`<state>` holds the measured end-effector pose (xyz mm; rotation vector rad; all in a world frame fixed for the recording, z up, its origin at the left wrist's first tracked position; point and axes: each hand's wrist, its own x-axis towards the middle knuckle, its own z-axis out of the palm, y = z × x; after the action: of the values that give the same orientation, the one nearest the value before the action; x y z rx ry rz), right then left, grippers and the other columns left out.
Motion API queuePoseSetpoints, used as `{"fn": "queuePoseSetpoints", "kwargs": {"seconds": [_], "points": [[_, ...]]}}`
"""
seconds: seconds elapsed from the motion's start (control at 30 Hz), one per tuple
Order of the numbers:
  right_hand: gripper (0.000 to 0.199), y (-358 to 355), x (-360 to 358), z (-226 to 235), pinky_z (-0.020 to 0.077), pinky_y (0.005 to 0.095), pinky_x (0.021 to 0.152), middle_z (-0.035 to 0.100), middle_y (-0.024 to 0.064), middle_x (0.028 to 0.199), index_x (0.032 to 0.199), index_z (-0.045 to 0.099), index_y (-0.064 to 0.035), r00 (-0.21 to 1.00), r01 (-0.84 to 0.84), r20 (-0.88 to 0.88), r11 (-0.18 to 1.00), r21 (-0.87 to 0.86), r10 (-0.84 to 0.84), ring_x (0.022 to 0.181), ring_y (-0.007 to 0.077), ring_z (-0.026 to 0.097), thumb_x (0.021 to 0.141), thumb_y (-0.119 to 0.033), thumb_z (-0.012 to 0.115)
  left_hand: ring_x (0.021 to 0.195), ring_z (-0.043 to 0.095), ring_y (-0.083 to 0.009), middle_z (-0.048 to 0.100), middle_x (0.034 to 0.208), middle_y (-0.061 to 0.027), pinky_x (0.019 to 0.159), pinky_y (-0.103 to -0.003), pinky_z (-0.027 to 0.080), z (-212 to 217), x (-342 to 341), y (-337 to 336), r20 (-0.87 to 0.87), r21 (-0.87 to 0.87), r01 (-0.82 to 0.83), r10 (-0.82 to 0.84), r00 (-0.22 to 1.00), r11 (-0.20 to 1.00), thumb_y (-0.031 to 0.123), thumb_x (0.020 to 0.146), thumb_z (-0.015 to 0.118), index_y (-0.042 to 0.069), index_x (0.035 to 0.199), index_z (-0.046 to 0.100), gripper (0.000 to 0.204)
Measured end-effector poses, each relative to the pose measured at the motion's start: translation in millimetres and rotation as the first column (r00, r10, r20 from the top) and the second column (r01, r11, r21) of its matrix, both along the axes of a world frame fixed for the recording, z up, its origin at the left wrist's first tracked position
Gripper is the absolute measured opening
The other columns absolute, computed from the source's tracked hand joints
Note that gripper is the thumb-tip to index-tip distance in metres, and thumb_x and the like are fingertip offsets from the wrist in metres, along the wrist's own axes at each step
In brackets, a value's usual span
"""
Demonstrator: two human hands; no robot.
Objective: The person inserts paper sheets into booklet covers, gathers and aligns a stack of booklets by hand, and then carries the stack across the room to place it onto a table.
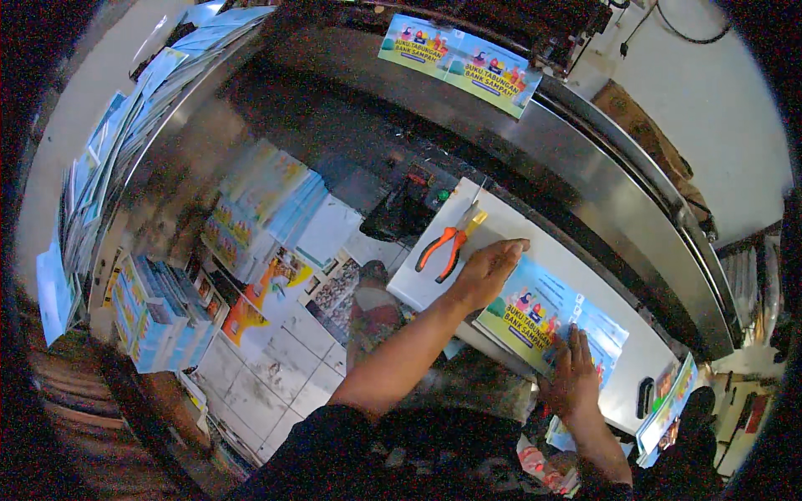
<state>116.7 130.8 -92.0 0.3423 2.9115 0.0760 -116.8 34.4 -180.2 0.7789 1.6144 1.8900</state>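
Note:
A blue and green printed booklet cover [522,313] with cartoon figures lies on a narrow white work board [622,401] in front of me. My left hand [491,274] is at its upper left corner, fingers together and partly hidden, apparently gripping the edge. Flat on its right part rests my right hand [574,367], with the fingers stretched out. Light blue printed sheets [608,338] show just beyond that hand. Orange and black-handled pliers [447,249] lie on the board left of my left hand, beside a yellow-handled tool [475,222].
Two joined covers [459,63] lie on a metal ledge at the back. Loose sheets [125,159] line the left rim. Bundled booklets [154,313] stand at lower left, with more stacks [267,209] behind. A small black object [645,397] and upright booklets [668,409] are at right.

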Motion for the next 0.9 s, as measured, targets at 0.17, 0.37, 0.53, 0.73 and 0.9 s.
{"fn": "queuePoseSetpoints", "kwargs": {"seconds": [0.17,0.37,0.53,0.73,0.9], "points": [[0.035,52,-4,47,0.0465,0.0463,0.089,0.062,0.0213,0.11,0.117,0.058,-0.0072,0.968,0.247,0.143,0.876,-0.415,-0.205,0.101,0.0393,0.058,0.084,-0.017,0.058,0.113,0.055,-0.0241,0.06,0.12,-0.0149,0.099,-0.033,0.039,-5,-4,-5,-0.115,0.028,-0.032,0.035,0.993,0.999,0.046,0.098,0.035,-0.001,0.119,0.057,0.057],[0.04,179,-32,136,0.0472,0.0385,0.088,0.061,0.0191,0.114,0.125,0.054,-0.0068,0.761,0.44,-0.521,0.898,-0.024,-0.387,0.104,0.0316,0.06,0.086,-0.003,0.046,0.114,0.054,-0.0263,0.059,0.121,-0.016,0.099,-0.033,0.038,1,-3,-7,-0.147,-0.139,0.0,-0.02,0.989,0.99,0.052,0.098,0.022,0.002,0.12,0.057,0.065],[0.047,242,-100,120,0.0347,0.0404,0.105,0.045,0.0156,0.138,0.128,0.052,-0.0124,0.528,0.264,-0.817,0.87,0.417,0.232,0.126,0.0334,0.045,0.084,0.0,0.047,0.115,0.053,-0.0206,0.061,0.12,-0.0118,0.101,-0.031,0.037,-3,2,8,-0.122,-0.06,-0.022,0.014,0.992,0.998,0.051,0.098,0.03,0.002,0.121,0.057,0.06],[0.045,201,-105,34,0.0426,0.0448,0.094,0.052,0.0177,0.127,0.121,0.054,-0.0036,0.93,0.015,-0.366,0.992,0.129,0.034,0.111,0.037,0.053,0.076,0.0,0.057,0.116,0.053,-0.0193,0.06,0.121,-0.0113,0.101,-0.031,0.037,-9,2,7,0.059,0.009,0.031,-0.031,0.998,0.999,0.045,0.099,0.035,0.002,0.123,0.056,0.054],[0.051,96,-41,18,0.0429,0.0417,0.097,0.049,0.0212,0.129,0.119,0.055,-0.0037,0.981,0.06,-0.156,0.944,-0.324,-0.116,0.116,0.0389,0.049,0.074,-0.022,0.069,0.113,0.054,-0.0187,0.061,0.119,-0.0114,0.099,-0.03,0.039,1,-2,-10,0.007,-0.039,-0.023,0.023,1.0,0.999,0.039,0.1,0.038,0.0,0.121,0.057,0.048]]}}
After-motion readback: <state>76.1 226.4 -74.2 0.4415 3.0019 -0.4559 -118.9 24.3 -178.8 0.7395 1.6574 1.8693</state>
